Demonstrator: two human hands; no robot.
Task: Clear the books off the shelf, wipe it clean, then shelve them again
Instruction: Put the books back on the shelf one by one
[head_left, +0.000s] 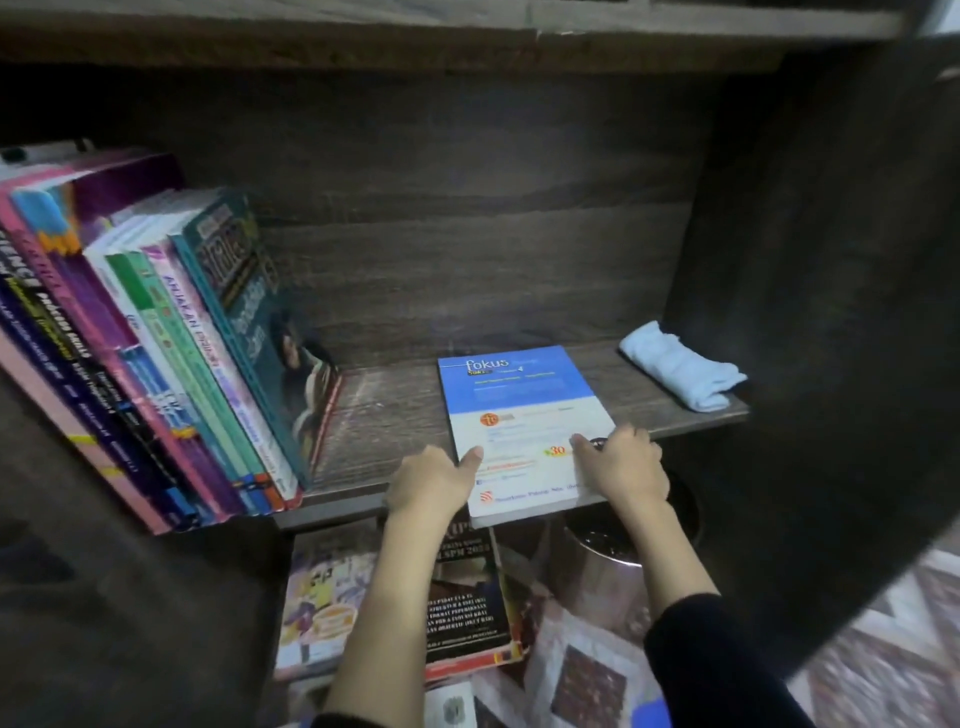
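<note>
- A dark wood-grain shelf (395, 415) is seen as a bay closed in by a back panel, a board above and a dark side wall on the right.
- A row of upright books (171, 364) is packed at the left end of the shelf, all tilted to the left. A teal-covered book is set at the right end of the row, with its front cover turned toward the bare part of the board.
- A loose pile of books and papers (462, 597) is laid below the shelf, with a dark cover printed in white text on top.
- A blue-and-white softcover book (519, 405) marked "fokus" is laid flat on the shelf, right of centre and well apart from the row. Its near end is brought up to the front edge of the board.
- A round shiny metal container (602, 566) is placed below the shelf, under the flat book, and is partly hidden by the right forearm.
- A folded light blue cloth (680, 369) is left at the right end of the shelf, near the side wall and apart from the flat book.
- The left grip (431, 483) is closed on the flat book's near left corner, with the thumb pressed on the cover.
- The right grip (628, 462) is closed on the near right edge, thumb on top. A black sleeve is worn on that forearm.
</note>
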